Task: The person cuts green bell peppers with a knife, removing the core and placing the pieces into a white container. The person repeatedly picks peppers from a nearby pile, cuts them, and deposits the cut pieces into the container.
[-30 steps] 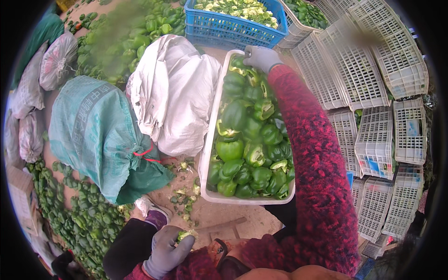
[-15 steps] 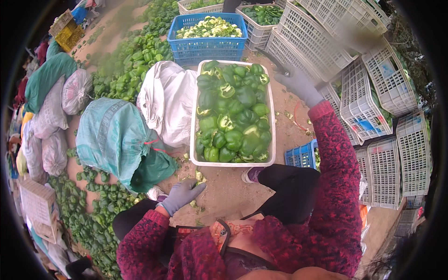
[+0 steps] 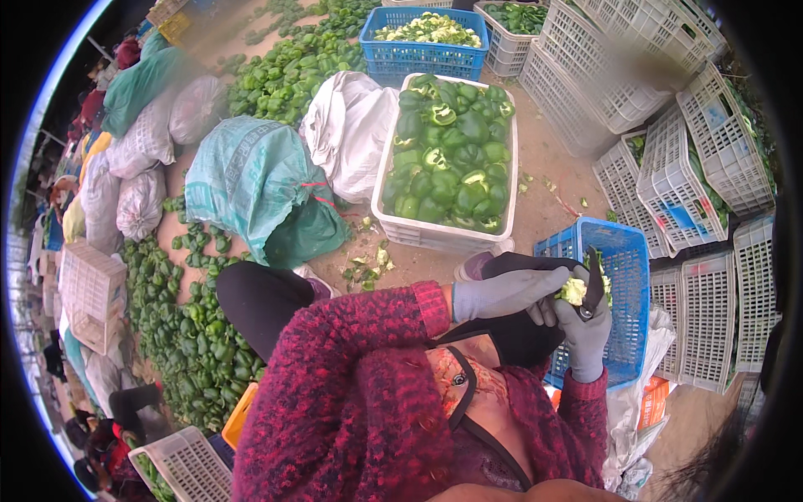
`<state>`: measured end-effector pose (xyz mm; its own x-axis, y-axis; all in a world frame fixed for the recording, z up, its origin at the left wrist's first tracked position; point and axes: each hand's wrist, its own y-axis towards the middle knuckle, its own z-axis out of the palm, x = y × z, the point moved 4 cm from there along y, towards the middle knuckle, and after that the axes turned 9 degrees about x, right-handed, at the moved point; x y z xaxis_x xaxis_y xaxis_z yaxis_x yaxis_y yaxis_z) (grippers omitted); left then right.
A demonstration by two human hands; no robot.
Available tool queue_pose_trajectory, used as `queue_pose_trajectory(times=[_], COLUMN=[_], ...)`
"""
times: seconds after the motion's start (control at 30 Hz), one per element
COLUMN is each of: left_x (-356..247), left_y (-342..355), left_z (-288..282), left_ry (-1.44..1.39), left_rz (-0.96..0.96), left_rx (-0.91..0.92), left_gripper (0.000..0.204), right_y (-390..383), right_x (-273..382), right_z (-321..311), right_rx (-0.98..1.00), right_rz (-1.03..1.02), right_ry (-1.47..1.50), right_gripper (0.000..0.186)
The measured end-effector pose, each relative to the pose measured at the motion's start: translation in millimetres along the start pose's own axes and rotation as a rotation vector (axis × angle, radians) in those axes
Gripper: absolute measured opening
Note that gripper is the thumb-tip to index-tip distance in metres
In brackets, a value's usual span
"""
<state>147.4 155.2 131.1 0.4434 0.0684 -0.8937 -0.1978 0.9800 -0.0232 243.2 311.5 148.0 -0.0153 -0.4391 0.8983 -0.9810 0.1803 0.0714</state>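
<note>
Both my hands wear grey gloves and meet above a blue crate (image 3: 626, 335) at my right knee. My right hand (image 3: 585, 335) is closed around a knife (image 3: 594, 286) with a dark blade pointing up. My left hand (image 3: 506, 294) reaches across from the left, its fingers closed about pale pepper cores (image 3: 573, 290) right beside the blade. Exactly where the blade touches the cores is hidden by the fingers. Ahead of me, a white crate (image 3: 386, 197) is heaped with green bell peppers (image 3: 456, 159), several cut open at the top.
A green sack (image 3: 242, 180) and a white sack (image 3: 347, 125) lie left of the white crate. Loose green peppers (image 3: 196, 343) cover the ground further left. Another blue crate (image 3: 418, 60) holds pale cores. Stacked white crates (image 3: 585, 79) line the right side.
My right hand has come back from the far right with the knife, down to the blue crate. My left hand has moved right, from near the ground to meet it. The view has shifted.
</note>
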Motion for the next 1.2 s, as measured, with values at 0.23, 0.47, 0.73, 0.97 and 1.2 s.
queue_pose_trajectory(times=[0.23, 0.47, 0.73, 0.97, 1.2], left_x=[116, 232, 316, 263, 114], left_y=[-189, -507, -578, -549, -366], left_z=[-212, -399, -502, -469, -318], left_ry=[0.032, 0.677, 0.861, -0.095, -0.265], left_rz=[0.071, -1.309, -1.541, -0.901, -0.033], left_rx=[-1.093, -1.673, -1.149, -1.186, -0.944], left_gripper=[0.039, 0.042, 0.057, 0.072, 0.079], right_y=[-3, 76, 174, 193, 166], right_x=[-99, -25, 24, -17, 3], right_z=[-163, -67, 153, 249, 355], right_rx=[-0.406, -0.255, 0.186, 0.518, 0.682], right_rz=[0.28, -0.011, 0.332, 0.621, -0.069], right_ry=[-0.467, -0.568, 0.176, 0.131, -0.235], right_gripper=[0.049, 0.051, 0.055, 0.046, 0.039])
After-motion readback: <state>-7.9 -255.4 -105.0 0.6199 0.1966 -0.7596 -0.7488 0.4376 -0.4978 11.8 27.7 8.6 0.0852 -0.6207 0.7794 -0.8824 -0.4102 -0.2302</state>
